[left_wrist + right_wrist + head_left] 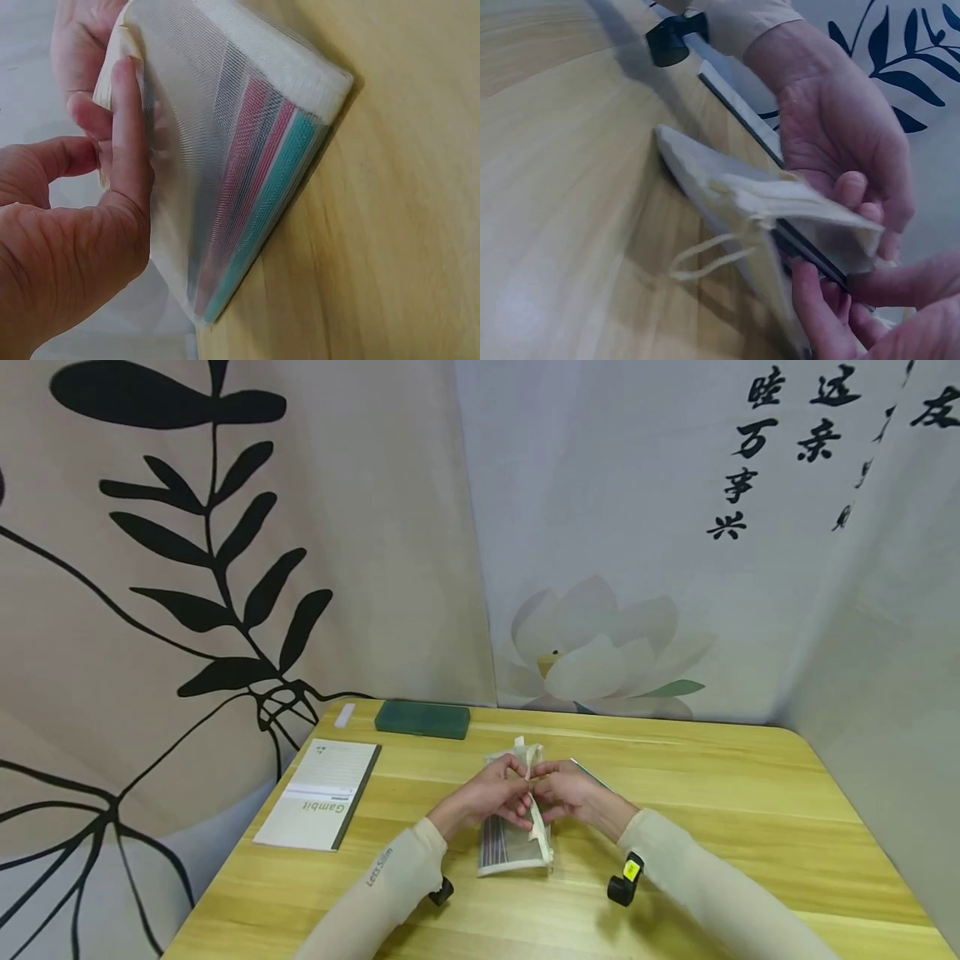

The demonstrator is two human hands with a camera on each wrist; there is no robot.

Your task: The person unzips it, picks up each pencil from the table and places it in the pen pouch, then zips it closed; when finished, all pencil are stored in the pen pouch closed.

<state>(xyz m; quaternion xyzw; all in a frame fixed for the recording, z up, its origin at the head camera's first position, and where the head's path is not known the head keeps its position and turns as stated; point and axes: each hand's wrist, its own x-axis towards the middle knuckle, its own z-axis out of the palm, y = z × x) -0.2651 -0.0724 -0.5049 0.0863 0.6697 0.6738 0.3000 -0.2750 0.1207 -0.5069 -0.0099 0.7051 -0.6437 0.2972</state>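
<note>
A mesh pouch (517,843) with cream edging stands tilted on the table between both hands. Pink, grey and teal stripes (255,150) run along its lower side in the left wrist view. My left hand (487,793) pinches one side of the mouth, forefinger straight along the edge. Opposite it, my right hand (573,793) pinches the other side with thumb and fingers. The right wrist view shows the mouth spread apart, a dark narrow strip (810,251) along the opening beside the right fingertips. A cream cord loop (705,259) hangs from the pouch's corner.
A Gambit notepad (318,793) lies on the left of the wooden table (750,827). Toward the back edge are a dark green case (422,719) and a small white block (345,715). Behind the right hand a thin pale stick (588,772) shows. Printed curtains (390,568) enclose the table.
</note>
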